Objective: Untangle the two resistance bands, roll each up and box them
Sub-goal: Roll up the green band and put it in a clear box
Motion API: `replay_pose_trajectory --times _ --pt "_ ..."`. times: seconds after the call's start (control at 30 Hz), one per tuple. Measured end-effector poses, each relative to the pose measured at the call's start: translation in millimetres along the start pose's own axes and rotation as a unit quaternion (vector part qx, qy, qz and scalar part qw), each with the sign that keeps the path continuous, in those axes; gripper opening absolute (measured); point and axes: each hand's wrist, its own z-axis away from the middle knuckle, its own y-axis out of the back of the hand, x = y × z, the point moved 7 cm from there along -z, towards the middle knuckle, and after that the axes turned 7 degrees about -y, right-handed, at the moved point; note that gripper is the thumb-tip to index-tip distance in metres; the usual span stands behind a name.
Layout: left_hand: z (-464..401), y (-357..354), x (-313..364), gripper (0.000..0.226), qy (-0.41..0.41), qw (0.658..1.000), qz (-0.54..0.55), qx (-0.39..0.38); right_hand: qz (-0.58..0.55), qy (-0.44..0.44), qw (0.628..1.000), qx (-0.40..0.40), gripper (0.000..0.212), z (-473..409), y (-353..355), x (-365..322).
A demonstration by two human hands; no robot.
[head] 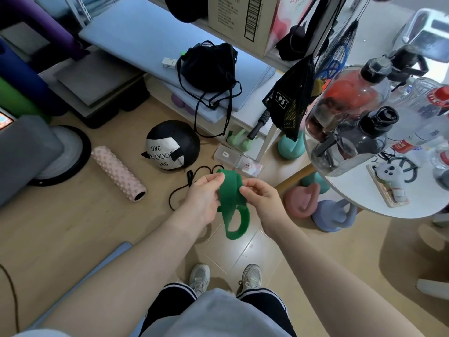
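While held above the floor, the green resistance band is pinched at its top by the left hand and right hand, apparently for rolling. Loops hang slack beneath; no second band is identified.

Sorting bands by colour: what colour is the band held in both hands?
Green, plain, seen in the head view: the band hangs between the left hand and right hand.

Dim room, bright window glare, fisheye-bent edges
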Motion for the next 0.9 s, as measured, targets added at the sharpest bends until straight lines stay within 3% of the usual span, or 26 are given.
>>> replay_pose_trajectory --times 0.2,0.33,0.43,0.57,0.73,0.9 --pt "1.1 -7.3 3.8 0.006 0.009 0.998 0.063 0.015 0.037 0.011 0.999 -0.023 0.018 0.1 -12.3 -6.7" --pt "6.9 -12.1 0.3 0.013 0.010 0.998 0.064 -0.007 0.083 0.022 0.995 0.047 0.010 -3.1 -12.2 -14.2" --pt "5.5 -2.6 4.4 0.024 -0.056 0.998 -0.042 -0.006 0.008 -0.025 0.998 0.049 0.004 -9.7 -7.1 -19.7" --pt "13.5 0.3 -4.6 0.022 -0.097 0.967 -0.211 -0.110 -0.115 -0.062 0.991 0.025 0.008 -13.4 -1.6 -32.5" --pt "11.8 -1.5 -4.5 0.013 -0.132 0.958 -0.228 -0.109 -0.129 -0.074 0.989 0.012 0.006 -11.1 -5.8 -37.2" --pt "2.0 -15.8 13.5 0.012 -0.121 0.977 -0.156 -0.082 0.007 -0.040 0.999 0.003 0.029 -11.9 4.6 -22.5"
